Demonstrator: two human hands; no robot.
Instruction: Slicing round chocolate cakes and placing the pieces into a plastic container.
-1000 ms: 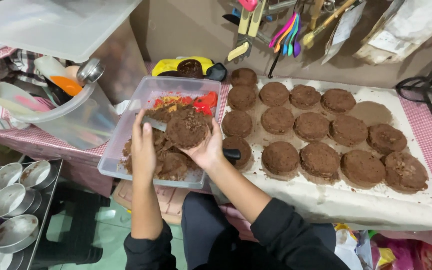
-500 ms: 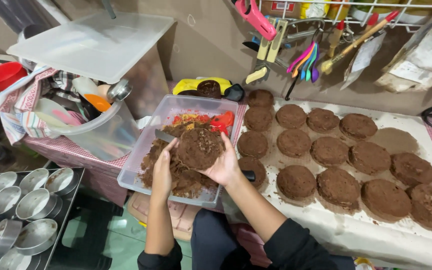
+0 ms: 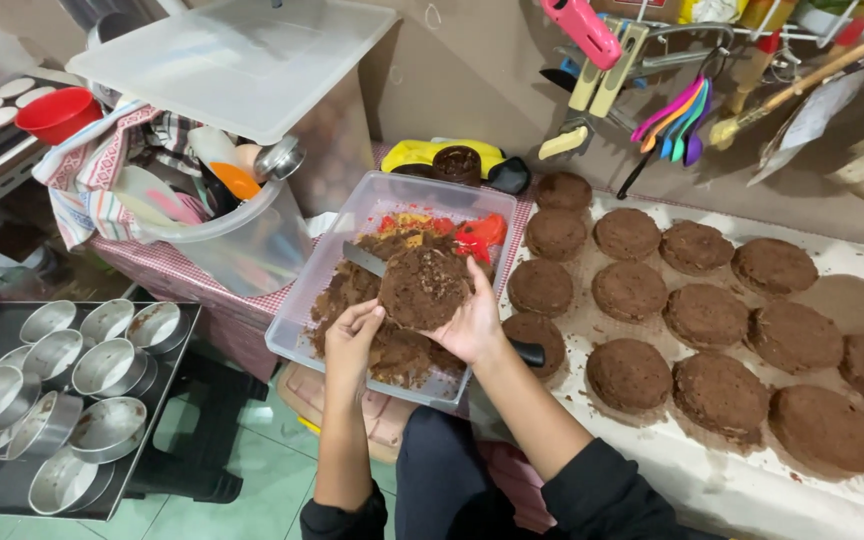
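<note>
My hands have hardly moved since a moment ago, and I still hold the same cake. What changed is the view: now I can see more of the shelf of tins on my left and less of the far end of the table on my right.

My right hand [image 3: 470, 322] is curled under one round brown cake [image 3: 424, 287], cupping it from below and from the right. My left hand [image 3: 354, 338] is bent, and its fingertips [image 3: 372, 313] pinch the cake's lower left edge. A knife [image 3: 364, 259] pokes out from behind the cake, up and left of my left hand. Its black handle [image 3: 527, 352] sticks out just right of my right wrist. I cannot tell which hand grips it.

Right under my hands is one clear plastic box [image 3: 297, 340] full of brown crumbs [image 3: 400, 353]. At its far end lies something red [image 3: 479, 236].

To the right of my right hand, the round cakes [image 3: 629, 373] sit on the white table [image 3: 712, 470]. I count about sixteen.

Down to the left of my left hand is a black tray [image 3: 167, 470] with about ten small shiny tins [image 3: 102, 365].

Farther off, up and left, is one big clear tub [image 3: 252, 250] with a flat lid [image 3: 232, 60] above it, and one red bowl [image 3: 57, 113]. Straight ahead, past the box, is something yellow [image 3: 417, 155]. Bright tools [image 3: 677, 120] hang on the wall, up and right.
</note>
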